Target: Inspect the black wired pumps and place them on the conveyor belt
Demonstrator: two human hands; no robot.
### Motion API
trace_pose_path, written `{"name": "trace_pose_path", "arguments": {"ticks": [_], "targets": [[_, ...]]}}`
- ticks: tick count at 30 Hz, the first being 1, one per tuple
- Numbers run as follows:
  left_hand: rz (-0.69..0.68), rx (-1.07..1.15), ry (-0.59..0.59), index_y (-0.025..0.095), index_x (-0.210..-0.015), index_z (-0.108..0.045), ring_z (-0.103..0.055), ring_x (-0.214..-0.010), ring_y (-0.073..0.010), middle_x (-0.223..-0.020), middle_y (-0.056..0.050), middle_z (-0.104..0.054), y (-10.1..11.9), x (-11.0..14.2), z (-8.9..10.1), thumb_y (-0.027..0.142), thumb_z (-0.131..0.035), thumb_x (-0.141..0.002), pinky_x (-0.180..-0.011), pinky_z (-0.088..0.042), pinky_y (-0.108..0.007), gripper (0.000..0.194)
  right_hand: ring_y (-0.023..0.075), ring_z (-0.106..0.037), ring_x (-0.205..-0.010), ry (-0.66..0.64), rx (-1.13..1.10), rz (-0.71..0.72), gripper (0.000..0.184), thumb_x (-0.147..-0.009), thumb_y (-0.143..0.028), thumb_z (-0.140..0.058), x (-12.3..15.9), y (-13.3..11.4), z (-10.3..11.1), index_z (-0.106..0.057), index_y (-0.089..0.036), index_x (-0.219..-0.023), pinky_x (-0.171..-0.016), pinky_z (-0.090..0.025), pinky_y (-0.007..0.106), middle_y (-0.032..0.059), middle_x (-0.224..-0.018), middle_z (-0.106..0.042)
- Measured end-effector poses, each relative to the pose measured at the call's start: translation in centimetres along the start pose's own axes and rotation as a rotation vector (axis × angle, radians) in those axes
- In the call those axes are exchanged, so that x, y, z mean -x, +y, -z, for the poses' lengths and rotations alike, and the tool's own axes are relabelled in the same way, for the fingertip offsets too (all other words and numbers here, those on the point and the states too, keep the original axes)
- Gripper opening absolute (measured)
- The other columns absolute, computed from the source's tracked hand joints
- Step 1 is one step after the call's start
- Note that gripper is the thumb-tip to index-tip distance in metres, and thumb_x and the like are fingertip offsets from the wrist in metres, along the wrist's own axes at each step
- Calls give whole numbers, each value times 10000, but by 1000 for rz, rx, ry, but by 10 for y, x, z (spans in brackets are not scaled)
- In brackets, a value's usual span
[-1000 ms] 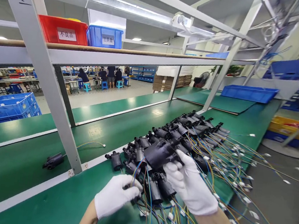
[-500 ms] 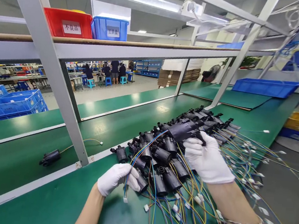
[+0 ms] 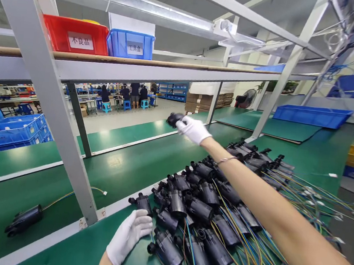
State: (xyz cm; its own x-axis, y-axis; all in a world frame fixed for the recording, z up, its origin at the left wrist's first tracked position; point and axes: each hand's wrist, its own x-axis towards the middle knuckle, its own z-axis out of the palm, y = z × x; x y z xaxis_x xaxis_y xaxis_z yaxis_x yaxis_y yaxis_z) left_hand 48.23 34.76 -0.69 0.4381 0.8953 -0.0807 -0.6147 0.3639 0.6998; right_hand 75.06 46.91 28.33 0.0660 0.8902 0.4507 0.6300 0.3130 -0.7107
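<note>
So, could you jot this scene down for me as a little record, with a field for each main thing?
Right hand: white-gloved, gripping a black part, arm stretched over the pile
Left hand: white-gloved, open, beside the pile; contact unclear
Pile: many black cylindrical parts on a green bench
Wires: colored, with white connectors, trailing right
Lone part: lying left of the slanted post
Shelf: red bin beside blue bin
Background: several people

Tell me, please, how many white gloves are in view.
2: one on the left hand, beside the black motors; one on the right hand, holding another motor. Any on the distant workers are too small to make out.
</note>
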Motion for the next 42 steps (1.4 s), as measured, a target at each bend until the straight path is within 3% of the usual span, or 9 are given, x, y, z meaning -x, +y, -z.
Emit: {"name": "trace_pose_path", "arguments": {"ticks": [5,9,12,16,22,26,35,38,42], "targets": [[7,4,0,142,-988,-728,-700,-856,-230,-901,-107,-756,-1,-6,-2,509,-772,-759,-859,-485,-372,435,234,-649,-1005,-376,514,-112,284,-964,-307,-649,-30,51,-84,-625,-127,-1182,-864,-559,423,108,-1188,-635],[17,3,20,149,-942,-747,-699,-809,-227,-857,-106,-759,-3,-11,1,551,-794,-712,-814,-490,-365,466,236,-650,-1005,-587,742,-132,310,-964,-308,-650,-28,83,-114,-611,-129,-1213,-851,-566,417,113,-1204,-626],[18,7,25,147,-960,-747,-699,-827,-234,-877,-110,-759,-2,-10,1,549,-796,-710,-833,-490,-373,475,236,-649,-1006,-671,840,-111,311,-970,-319,-638,-30,94,-112,-605,-141,-1223,-849,-567,426,103,-1208,-625],[22,11,26,133,-992,-735,-700,-864,-244,-906,-121,-757,1,-6,-2,488,-769,-770,-882,-478,-388,419,242,-641,-1030,-739,898,17,307,-984,-344,-613,-17,89,-98,-604,-153,-1225,-878,-551,449,96,-1217,-624],[2,-9,28,114,-989,-717,-703,-838,-230,-888,-119,-750,1,-4,-4,460,-770,-780,-879,-490,-383,408,249,-619,-1067,-879,901,267,303,-971,-412,-615,63,61,-85,-647,-163,-1141,-928,-512,471,89,-1211,-631],[-29,-9,41,133,-993,-710,-706,-842,-210,-907,-98,-751,1,-3,-3,457,-750,-801,-871,-512,-360,378,288,-555,-1180,-933,956,322,315,-943,-399,-654,98,48,-89,-647,-160,-1147,-1001,-450,525,104,-1292,-588],[-162,17,36,157,-1038,-706,-704,-873,-187,-966,-71,-746,25,3,-26,397,-704,-845,-883,-530,-337,307,200,-674,-882,-1302,954,126,229,-967,-340,-643,79,35,-120,-661,-135,-1069,-787,-577,382,51,-1042,-682],[-188,9,22,168,-1053,-701,-700,-881,-187,-960,-62,-740,32,8,-40,412,-708,-838,-893,-528,-344,326,192,-676,-864,-1317,938,102,230,-972,-332,-637,75,31,-125,-653,-134,-1087,-766,-583,372,52,-1038,-680],[-193,-17,12,157,-1034,-702,-695,-843,-190,-926,-66,-735,33,13,-52,463,-735,-804,-878,-525,-354,384,194,-671,-879,-1206,921,168,231,-978,-339,-625,81,26,-121,-651,-143,-1097,-784,-576,380,58,-1057,-676]]}}
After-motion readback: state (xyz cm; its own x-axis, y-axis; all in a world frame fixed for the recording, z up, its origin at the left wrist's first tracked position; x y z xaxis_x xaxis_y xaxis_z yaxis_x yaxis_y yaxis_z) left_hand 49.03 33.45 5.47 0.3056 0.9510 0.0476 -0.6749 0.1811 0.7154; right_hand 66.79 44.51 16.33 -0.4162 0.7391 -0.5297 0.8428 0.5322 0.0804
